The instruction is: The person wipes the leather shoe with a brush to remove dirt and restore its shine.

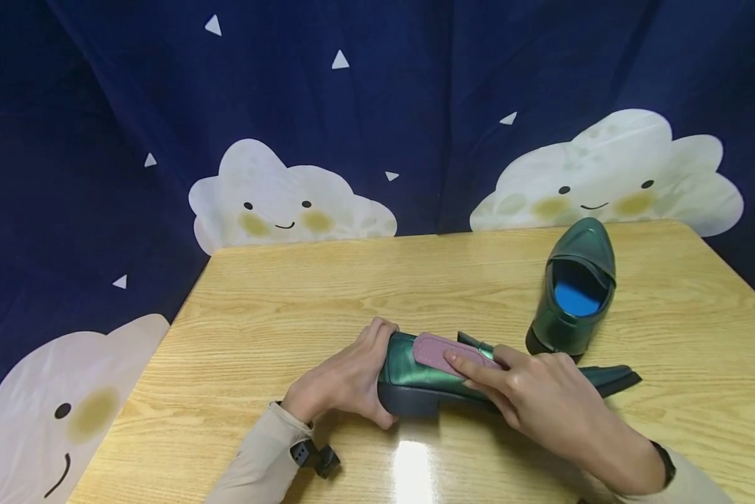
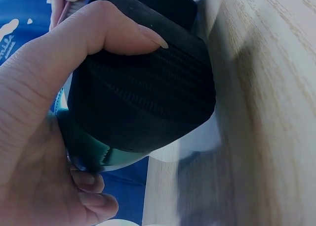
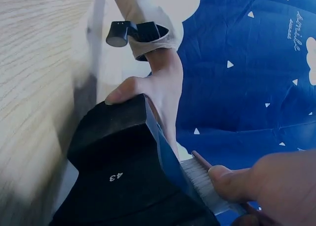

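My left hand [image 1: 347, 378] grips the heel end of a shiny dark green shoe [image 1: 409, 371], which lies on its side with the toe pointing right. In the left wrist view the thumb presses the black heel [image 2: 148, 92] while other fingers curl round the back. A pink brush [image 1: 433, 351] is held by my right hand [image 1: 544, 399], index finger along its back. Pale bristles [image 3: 201, 180] touch the shoe's side in the right wrist view. The black sole [image 3: 123, 157], marked 43, faces that camera. My right hand hides part of the shoe's front half.
A matching green shoe [image 1: 566, 329] with a blue insole stands upright behind my right hand, toe toward the back. Both are on a wooden table [image 1: 302, 294]. Behind it hangs a dark blue curtain [image 1: 415, 91] printed with smiling clouds.
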A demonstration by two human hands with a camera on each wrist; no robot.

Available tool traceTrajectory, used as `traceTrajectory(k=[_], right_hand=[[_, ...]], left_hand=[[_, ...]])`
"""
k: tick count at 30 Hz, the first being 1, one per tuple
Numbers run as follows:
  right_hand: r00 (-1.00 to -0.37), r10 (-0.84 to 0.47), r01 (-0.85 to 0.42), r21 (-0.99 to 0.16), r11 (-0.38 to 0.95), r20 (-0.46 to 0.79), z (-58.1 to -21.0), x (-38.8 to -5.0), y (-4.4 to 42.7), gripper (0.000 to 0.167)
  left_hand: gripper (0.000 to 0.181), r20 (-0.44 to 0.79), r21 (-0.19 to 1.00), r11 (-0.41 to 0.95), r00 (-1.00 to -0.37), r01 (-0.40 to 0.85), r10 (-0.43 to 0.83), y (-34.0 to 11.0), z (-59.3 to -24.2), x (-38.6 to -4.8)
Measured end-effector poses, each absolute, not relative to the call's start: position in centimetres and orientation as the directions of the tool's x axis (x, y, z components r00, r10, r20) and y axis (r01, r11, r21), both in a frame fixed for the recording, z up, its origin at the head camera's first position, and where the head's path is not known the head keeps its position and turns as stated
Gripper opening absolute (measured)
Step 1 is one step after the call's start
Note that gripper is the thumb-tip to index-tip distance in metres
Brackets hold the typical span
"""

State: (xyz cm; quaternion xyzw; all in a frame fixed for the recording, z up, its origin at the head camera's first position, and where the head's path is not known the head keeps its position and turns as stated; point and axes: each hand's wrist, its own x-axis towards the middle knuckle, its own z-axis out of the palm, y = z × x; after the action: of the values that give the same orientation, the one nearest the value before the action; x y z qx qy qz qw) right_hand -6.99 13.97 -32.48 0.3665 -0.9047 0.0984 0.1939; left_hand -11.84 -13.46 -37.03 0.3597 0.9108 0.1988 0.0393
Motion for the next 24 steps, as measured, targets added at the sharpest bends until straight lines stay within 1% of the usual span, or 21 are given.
traceTrajectory(k=[3,6,10,17,21,24], right_hand=[[-0.655,-0.640,-0.713,-0.052,0.699,0.402,-32.44,-6.83,13.95,0.034],[-0.637,-0.670,-0.739,-0.055,0.672,0.382,-32.60,-6.39,13.71,0.040],[-0.617,-0.685,-0.754,-0.041,0.656,0.388,-32.80,-6.13,13.54,0.039],[-0.658,-0.624,-0.703,-0.047,0.710,0.421,-32.57,-6.99,14.13,0.032],[-0.635,-0.649,-0.730,-0.049,0.682,0.420,-32.61,-6.73,14.13,0.031],[-0.618,-0.679,-0.752,-0.049,0.657,0.395,-32.66,-6.24,13.85,0.035]], left_hand=[[0.111,0.076,0.388,0.660,-0.736,0.644,0.673,-13.46,-37.05,-11.87],[0.111,0.077,0.380,0.661,-0.734,0.647,0.674,-13.46,-37.03,-11.86],[0.112,0.079,0.376,0.661,-0.733,0.650,0.676,-13.48,-37.02,-11.81],[0.111,0.070,0.395,0.663,-0.740,0.636,0.669,-13.48,-37.07,-11.81],[0.111,0.075,0.391,0.661,-0.738,0.641,0.671,-13.49,-37.09,-11.84],[0.110,0.083,0.383,0.659,-0.734,0.648,0.674,-13.49,-37.15,-11.83]])
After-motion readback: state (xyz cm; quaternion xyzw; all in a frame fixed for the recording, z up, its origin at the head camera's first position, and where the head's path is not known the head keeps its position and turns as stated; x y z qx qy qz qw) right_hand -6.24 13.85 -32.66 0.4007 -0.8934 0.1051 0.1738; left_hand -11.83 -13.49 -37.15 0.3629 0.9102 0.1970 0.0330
